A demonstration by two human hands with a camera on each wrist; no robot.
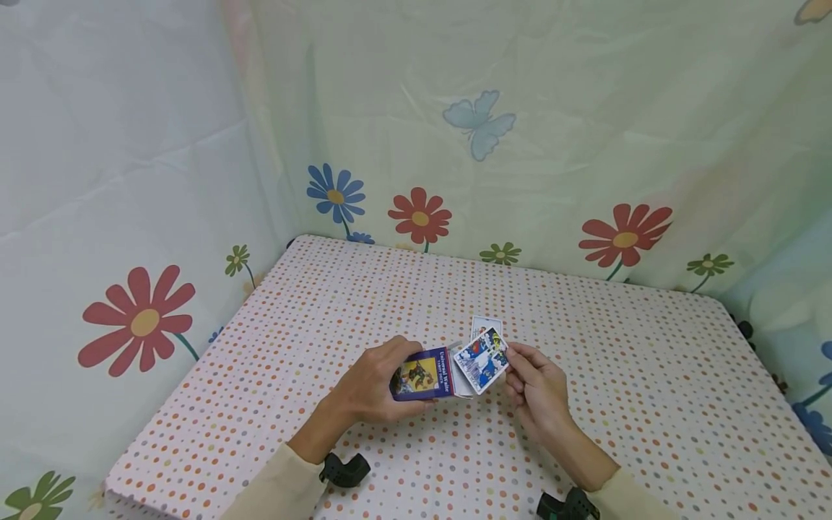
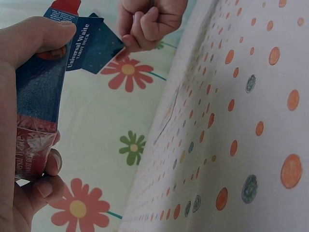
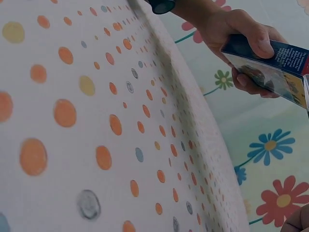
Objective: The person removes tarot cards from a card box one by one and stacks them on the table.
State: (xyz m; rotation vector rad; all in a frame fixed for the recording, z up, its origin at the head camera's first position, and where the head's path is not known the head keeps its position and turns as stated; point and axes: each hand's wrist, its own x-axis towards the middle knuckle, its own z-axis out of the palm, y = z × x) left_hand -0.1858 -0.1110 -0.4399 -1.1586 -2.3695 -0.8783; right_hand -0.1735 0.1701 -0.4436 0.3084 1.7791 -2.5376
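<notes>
My left hand (image 1: pixel 377 381) grips a blue tarot card box (image 1: pixel 419 375), thumb along one side and fingers along the other. The box's end flap (image 1: pixel 461 383) stands open toward the right. At that end, my right hand (image 1: pixel 542 386) pinches a tarot card (image 1: pixel 482 361) by its right edge, picture side up and tilted. In the left wrist view the card's dark blue back (image 2: pixel 108 46) shows beside the box. Just beyond the held card is a second white-bordered card (image 1: pixel 486 323), partly covered by it. Whether more cards are inside the box is hidden.
A polka-dot cloth (image 1: pixel 364 303) covers the table under both hands. Flower-printed curtains (image 1: pixel 539 173) hang behind the table and along its left side. Dark straps with small devices (image 1: pixel 346 471) sit at both wrists.
</notes>
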